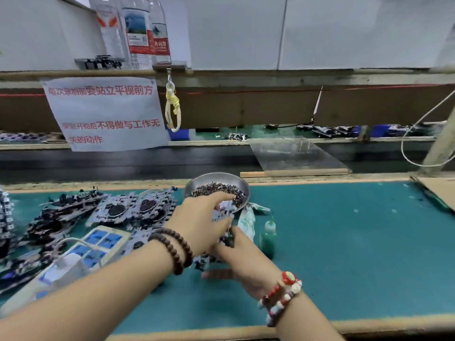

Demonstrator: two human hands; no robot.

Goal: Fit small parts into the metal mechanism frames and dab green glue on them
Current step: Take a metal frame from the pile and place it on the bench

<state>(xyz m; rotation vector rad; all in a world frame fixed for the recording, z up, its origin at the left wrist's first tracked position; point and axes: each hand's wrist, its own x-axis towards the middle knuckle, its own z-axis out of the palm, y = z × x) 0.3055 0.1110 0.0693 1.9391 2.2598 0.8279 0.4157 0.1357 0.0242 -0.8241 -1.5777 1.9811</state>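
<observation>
A round metal bowl (197,183) full of small dark parts (216,188) stands at the back of the green mat. My left hand (200,223) reaches toward the bowl, its index finger stretched to the rim, and it holds a metal mechanism frame (221,214) underneath. My right hand (242,260) lies just below the left and pinches a small dark part (229,239) between thumb and finger. A bottle of green glue (268,236) stands upright right of both hands. More mechanism frames (133,209) lie in heaps on the left.
A white power strip (98,244) with blue sockets lies at the left front. A crumpled cloth (248,220) sits between bowl and glue bottle. A dark conveyor belt (147,161) runs behind the mat. Cardboard (435,193) lies at the far right. Water bottles (140,33) stand on the shelf above.
</observation>
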